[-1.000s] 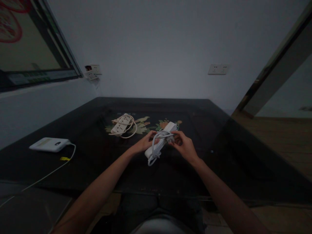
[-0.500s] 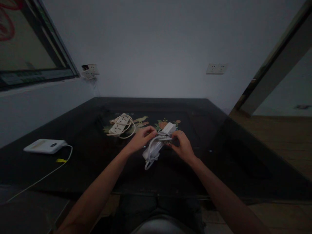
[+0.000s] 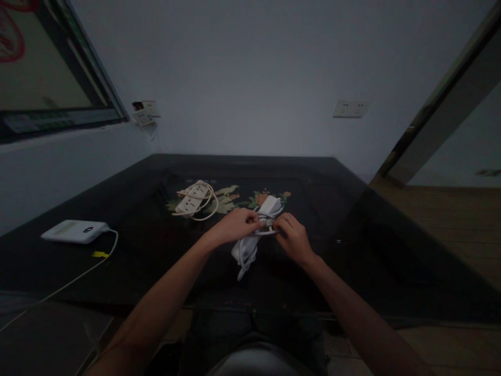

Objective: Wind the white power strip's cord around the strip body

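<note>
A white power strip (image 3: 270, 204) lies slantwise on the dark table before me, its grey-white cord (image 3: 241, 270) looped around it. From the left, my left hand (image 3: 238, 225) pinches the cord over the strip's middle, thumb and fingers together. My right hand (image 3: 294, 239), with a ring on one finger, is closed on the cord just opposite. Between the fingertips shows a small pale piece, too blurred to name. The hands cover part of the strip's middle.
A second, cream power strip (image 3: 191, 201) with its own loose cord lies at the back left. Further left is a white device (image 3: 74, 231) with a thin cable and a yellow tag (image 3: 100, 254). Wall sockets (image 3: 349, 108) are set above the dark table (image 3: 344, 209).
My left hand has moved right and slightly down across the strip, closer to my right hand. The cord between them has shifted, and its lower loop hangs differently. The view has tilted slightly.
</note>
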Tool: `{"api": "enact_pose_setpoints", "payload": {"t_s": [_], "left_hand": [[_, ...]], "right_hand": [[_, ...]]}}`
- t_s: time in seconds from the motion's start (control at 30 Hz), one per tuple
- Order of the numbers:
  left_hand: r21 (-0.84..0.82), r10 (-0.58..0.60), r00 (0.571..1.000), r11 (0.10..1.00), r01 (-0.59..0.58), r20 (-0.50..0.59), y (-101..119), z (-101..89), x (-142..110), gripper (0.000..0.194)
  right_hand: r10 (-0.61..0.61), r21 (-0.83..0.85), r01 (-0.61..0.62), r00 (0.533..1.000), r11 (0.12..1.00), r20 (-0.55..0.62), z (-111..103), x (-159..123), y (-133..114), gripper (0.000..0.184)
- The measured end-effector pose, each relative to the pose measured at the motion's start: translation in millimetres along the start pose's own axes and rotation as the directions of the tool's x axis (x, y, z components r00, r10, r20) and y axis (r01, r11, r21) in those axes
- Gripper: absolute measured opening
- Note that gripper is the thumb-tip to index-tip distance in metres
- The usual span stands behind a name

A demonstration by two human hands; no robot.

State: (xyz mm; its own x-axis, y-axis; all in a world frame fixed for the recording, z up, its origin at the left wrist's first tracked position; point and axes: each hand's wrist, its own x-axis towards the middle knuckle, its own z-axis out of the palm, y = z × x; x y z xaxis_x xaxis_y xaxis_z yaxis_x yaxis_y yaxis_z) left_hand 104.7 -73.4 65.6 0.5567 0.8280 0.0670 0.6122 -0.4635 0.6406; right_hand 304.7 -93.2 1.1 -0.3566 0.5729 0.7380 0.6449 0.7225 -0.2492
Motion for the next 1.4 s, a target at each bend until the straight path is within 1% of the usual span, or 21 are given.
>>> {"api": "enact_pose_setpoints", "payload": {"t_s": [0.07, 0.2, 0.27, 0.33, 0.43, 0.53, 0.57, 0.6, 0.7, 0.77, 0.83, 0.9, 0.97, 1.03, 1.1, 1.2, 1.3, 1.4], "left_hand": [[-0.042, 0.017, 0.999, 0.999, -0.018, -0.029, 0.2, 2.4, -1.5, 0.032], [-0.167, 0.046, 0.991, 0.984, -0.067, -0.128, -3.6, 5.6, -5.7, 0.033], [-0.245, 0.066, 0.987, 0.964, -0.101, -0.147, -7.1, 6.3, -6.2, 0.034], [-0.344, 0.08, 0.985, 0.93, -0.13, -0.154, -11.6, 7.0, -5.1, 0.035], [-0.511, 0.072, 0.984, 0.847, -0.146, -0.162, -18.6, 9.7, -2.1, 0.035], [-0.602, 0.067, 0.982, 0.782, -0.163, -0.179, -22.9, 14.9, 0.3, 0.036], [-0.615, 0.068, 0.979, 0.769, -0.174, -0.192, -23.4, 16.9, 0.7, 0.036], [-0.631, 0.069, 0.976, 0.753, -0.186, -0.206, -23.5, 18.9, 1.1, 0.037], [-0.672, 0.07, 0.968, 0.708, -0.218, -0.24, -23.1, 24.6, 1.8, 0.039], [-0.696, 0.071, 0.966, 0.681, -0.228, -0.247, -23.2, 28.1, 2.2, 0.04], [-0.718, 0.073, 0.967, 0.657, -0.23, -0.244, -23.9, 31.5, 2.6, 0.041], [-0.737, 0.078, 0.969, 0.635, -0.23, -0.235, -25.0, 35.1, 3.0, 0.041], [-0.756, 0.084, 0.971, 0.613, -0.229, -0.225, -25.8, 38.5, 3.5, 0.041], [-0.774, 0.086, 0.971, 0.59, -0.229, -0.222, -25.7, 40.8, 3.9, 0.041], [-0.79, 0.075, 0.969, 0.567, -0.235, -0.235, -24.5, 41.0, 3.8, 0.041], [-0.816, 0.035, 0.96, 0.52, -0.253, -0.276, -20.7, 36.9, 2.7, 0.042], [-0.88, -0.02, 0.952, 0.389, -0.274, -0.305, -17.2, 28.8, 0.7, 0.04], [-0.917, -0.063, 0.94, 0.253, -0.309, -0.334, -17.2, 18.5, -1.0, 0.035]], "right_hand": [[0.021, 0.013, -0.021, 1.0, 1.0, -0.001, -1.1, 1.2, -0.2, 0.018], [0.045, 0.089, -0.046, 0.999, 0.995, 0.014, -3.1, 2.3, 0.8, 0.019], [0.061, 0.123, -0.062, 0.998, 0.99, 0.018, -3.4, 2.0, 1.9, 0.019], [0.096, 0.152, -0.097, 0.995, 0.984, 0.018, -3.5, 1.9, 2.9, 0.017], [0.149, 0.186, -0.148, 0.989, 0.971, 0.012, -4.0, 3.2, 4.2, 0.014], [0.193, 0.224, -0.191, 0.981, 0.956, 0.009, -4.6, 5.8, 8.0, 0.012], [0.218, 0.249, -0.214, 0.976, 0.945, 0.011, -4.7, 6.5, 10.3, 0.016], [0.253, 0.278, -0.248, 0.967, 0.928, 0.016, -4.6, 6.8, 13.3, 0.024], [0.381, 0.338, -0.383, 0.922, 0.86, 0.076, -4.5, 5.1, 25.4, 0.068], [0.426, 0.318, -0.449, 0.894, 0.835, 0.142, -5.2, 2.2, 34.6, 0.09], [0.401, 0.25, -0.443, 0.894, 0.861, 0.2, -6.7, -1.2, 43.1, 0.102], [0.317, 0.179, -0.367, 0.913, 0.913, 0.257, -8.5, -3.8, 49.6, 0.106], [0.212, 0.142, -0.269, 0.923, 0.953, 0.322, -9.8, -5.1, 53.6, 0.102], [0.135, 0.119, -0.191, 0.919, 0.974, 0.37, -10.1, -5.0, 55.4, 0.09], [0.113, 0.069, -0.15, 0.918, 0.986, 0.381, -9.5, -4.3, 55.3, 0.077], [0.141, -0.056, -0.13, 0.924, 0.99, 0.354, -7.9, -3.2, 52.4, 0.06], [0.162, -0.173, -0.109, 0.929, 0.979, 0.333, -5.9, -3.0, 46.3, 0.041], [0.165, -0.175, -0.115, 0.937, 0.978, 0.309, -2.4, -3.3, 40.3, 0.036]]}}
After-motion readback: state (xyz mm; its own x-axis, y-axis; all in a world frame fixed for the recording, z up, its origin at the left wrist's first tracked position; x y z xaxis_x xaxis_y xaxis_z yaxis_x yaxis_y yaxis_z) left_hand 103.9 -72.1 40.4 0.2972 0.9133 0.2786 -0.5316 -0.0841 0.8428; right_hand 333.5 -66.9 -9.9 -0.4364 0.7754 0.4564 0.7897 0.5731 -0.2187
